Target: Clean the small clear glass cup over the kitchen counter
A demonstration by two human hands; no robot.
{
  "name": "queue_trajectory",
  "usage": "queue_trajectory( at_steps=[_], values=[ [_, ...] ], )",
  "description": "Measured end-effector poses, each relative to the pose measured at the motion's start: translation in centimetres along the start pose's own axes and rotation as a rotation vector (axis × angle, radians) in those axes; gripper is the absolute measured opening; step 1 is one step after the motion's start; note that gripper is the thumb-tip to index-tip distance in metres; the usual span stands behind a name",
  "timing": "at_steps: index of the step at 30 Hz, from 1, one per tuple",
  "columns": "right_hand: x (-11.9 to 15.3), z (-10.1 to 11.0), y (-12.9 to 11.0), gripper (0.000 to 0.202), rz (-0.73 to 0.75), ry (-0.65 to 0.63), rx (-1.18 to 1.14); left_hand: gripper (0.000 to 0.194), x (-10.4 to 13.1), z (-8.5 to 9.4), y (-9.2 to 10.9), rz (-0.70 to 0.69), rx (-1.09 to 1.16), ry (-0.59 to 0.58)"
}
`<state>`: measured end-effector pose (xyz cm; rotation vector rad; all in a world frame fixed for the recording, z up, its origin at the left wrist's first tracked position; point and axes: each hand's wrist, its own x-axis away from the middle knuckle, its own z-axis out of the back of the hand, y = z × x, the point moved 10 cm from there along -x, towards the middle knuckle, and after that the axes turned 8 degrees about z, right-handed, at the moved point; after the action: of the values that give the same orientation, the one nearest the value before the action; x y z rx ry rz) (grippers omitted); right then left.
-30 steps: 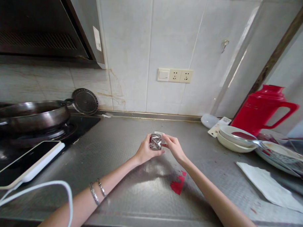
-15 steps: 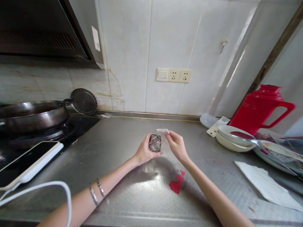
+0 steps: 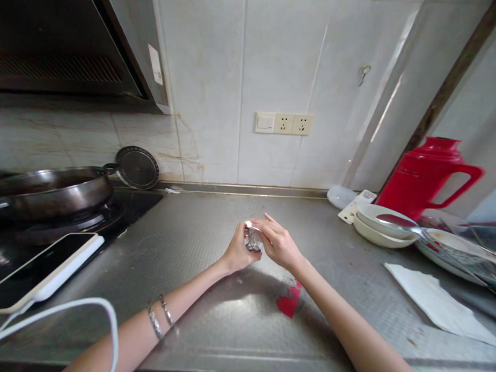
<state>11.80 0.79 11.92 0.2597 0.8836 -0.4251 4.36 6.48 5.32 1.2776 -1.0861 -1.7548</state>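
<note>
My left hand [image 3: 234,253] is wrapped round a small, faceted, see-through glass jar [image 3: 252,240], held above the steel counter [image 3: 194,314]. Over the jar's top reaches my right hand [image 3: 280,244], its fingers bent together at the rim. A thin white piece [image 3: 249,224] shows at its fingertips, against the jar's upper edge; most of it is hidden, and whether it is paper or plastic I cannot tell. Below the hands, torn red scraps [image 3: 288,302] lie on the counter.
At left, a steel pan [image 3: 56,190] sits on the hob, with a phone [image 3: 45,268] and white cable [image 3: 105,306] nearer me. On the right stand stacked bowls [image 3: 384,234], a red thermos jug [image 3: 425,178] and plates [image 3: 452,263]. A white napkin [image 3: 439,306] lies in front.
My right hand has moved left and its fingers now cover the jar's top, bringing the white piece to the rim. My left hand still holds the jar.
</note>
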Motion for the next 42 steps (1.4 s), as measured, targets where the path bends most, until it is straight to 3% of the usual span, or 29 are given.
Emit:
queue_trajectory(
  at_steps=[3,8,15,22,28,36,42],
  values=[
    [0.0,0.3,-0.6,0.036,0.018,0.037,0.012,0.069,0.1,-0.2,0.3,-0.017,0.033,-0.005],
    [-0.3,-0.2,-2.9,0.040,0.169,0.015,0.009,0.073,0.2,-0.2,0.9,-0.044,0.100,0.013],
    [-0.1,0.4,-1.2,0.038,0.091,0.024,0.061,0.073,0.1,-0.1,0.0,0.032,0.075,-0.005],
    [-0.1,-0.6,-3.7,0.040,0.213,-0.009,0.009,0.073,0.0,-0.3,0.0,-0.021,0.055,-0.022],
    [0.2,0.8,-1.6,0.041,0.137,0.036,0.057,0.073,0.3,-0.5,0.1,0.010,0.039,-0.027],
    [0.2,0.2,-3.6,0.039,0.217,0.022,-0.019,0.075,0.2,-1.2,-0.2,-0.010,0.103,-0.078],
    [0.2,1.2,-2.0,0.043,0.153,0.049,0.052,0.074,0.2,-0.4,-0.4,0.034,0.052,-0.021]
  ],
)
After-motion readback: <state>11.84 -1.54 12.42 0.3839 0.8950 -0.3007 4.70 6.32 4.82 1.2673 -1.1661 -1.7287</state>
